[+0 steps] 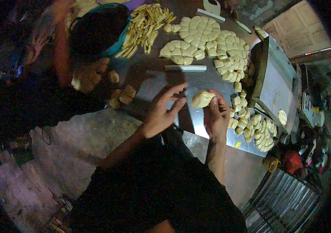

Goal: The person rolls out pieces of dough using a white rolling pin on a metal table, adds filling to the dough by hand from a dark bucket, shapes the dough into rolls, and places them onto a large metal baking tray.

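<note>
My right hand (217,114) pinches a pale, smooth piece of dough (201,99) between thumb and fingers, just above the metal table (150,87). To its left, my left hand (164,108) is held with its fingers apart and nothing in it. Beyond both hands lies a light-coloured bar (185,68). Farther back sit a scored dough round (199,30) and a smaller cluster of cut dough (181,51). More dough pieces (243,123) run along the table to the right of my right hand.
A metal tray (276,75) leans at the right, one shaped dough piece (282,117) in it. Yellow strips (146,29) are heaped beside a teal basin (115,47) at the back left. Another person's hand (91,73) is at the left, near loose dough pieces (127,94).
</note>
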### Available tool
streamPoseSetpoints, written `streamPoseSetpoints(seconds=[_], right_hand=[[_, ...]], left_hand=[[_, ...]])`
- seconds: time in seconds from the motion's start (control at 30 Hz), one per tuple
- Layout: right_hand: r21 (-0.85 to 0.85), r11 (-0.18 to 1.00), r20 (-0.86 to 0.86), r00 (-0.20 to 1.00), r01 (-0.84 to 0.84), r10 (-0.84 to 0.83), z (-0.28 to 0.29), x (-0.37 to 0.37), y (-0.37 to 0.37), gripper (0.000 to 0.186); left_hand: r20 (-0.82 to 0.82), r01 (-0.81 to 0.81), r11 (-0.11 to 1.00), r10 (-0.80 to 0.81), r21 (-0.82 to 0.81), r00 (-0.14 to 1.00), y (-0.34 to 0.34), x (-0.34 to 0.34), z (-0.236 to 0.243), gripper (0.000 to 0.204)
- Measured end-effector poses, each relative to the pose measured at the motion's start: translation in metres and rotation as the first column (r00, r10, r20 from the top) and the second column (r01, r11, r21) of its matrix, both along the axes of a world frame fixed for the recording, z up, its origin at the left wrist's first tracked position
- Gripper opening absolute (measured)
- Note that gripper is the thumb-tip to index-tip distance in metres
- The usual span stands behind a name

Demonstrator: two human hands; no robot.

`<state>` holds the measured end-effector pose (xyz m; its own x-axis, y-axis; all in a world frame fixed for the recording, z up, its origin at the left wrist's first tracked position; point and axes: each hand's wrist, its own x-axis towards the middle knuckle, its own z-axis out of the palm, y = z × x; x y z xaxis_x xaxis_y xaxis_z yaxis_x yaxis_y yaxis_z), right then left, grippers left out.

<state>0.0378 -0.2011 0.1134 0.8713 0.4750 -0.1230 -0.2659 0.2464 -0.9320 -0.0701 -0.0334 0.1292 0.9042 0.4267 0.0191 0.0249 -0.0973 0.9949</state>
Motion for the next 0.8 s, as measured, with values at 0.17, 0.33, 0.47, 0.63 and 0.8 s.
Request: streamPoseSetpoints(seconds=[0.17, 0.33, 0.47, 0.63, 0.8], right_hand=[[0.019, 1.000, 0.338, 0.941, -0.025, 0.017, 0.045, -0.027, -0.019, 0.047], [-0.087, 0.995, 0.335, 0.939, -0.046, 0.073, 0.081, -0.040, -0.056, 0.042], [0.040, 0.985, 0.252, 0.955, -0.169, 0.153, 0.090, -0.051, -0.071, 0.039], [0.508, 0.787, -0.249, 0.815, -0.350, 0.523, 0.089, -0.071, -0.072, 0.055], [0.128, 0.904, 0.243, 0.896, -0.408, 0.371, 0.091, -0.085, -0.055, 0.072]], left_hand=[[0.210, -0.254, 0.966, 0.258, -0.044, 0.943, -0.073, -0.002, 0.055, 0.022], [0.451, -0.359, 0.891, 0.208, 0.280, 0.868, -0.112, -0.025, 0.065, 0.022], [0.645, -0.531, 0.785, 0.230, 0.319, 0.728, -0.130, -0.040, 0.080, 0.037], [0.728, -0.303, 0.735, -0.361, 0.606, 0.583, -0.108, -0.047, 0.083, 0.068], [0.654, -0.297, 0.863, -0.050, 0.409, 0.755, -0.128, -0.033, 0.028, 0.079]])
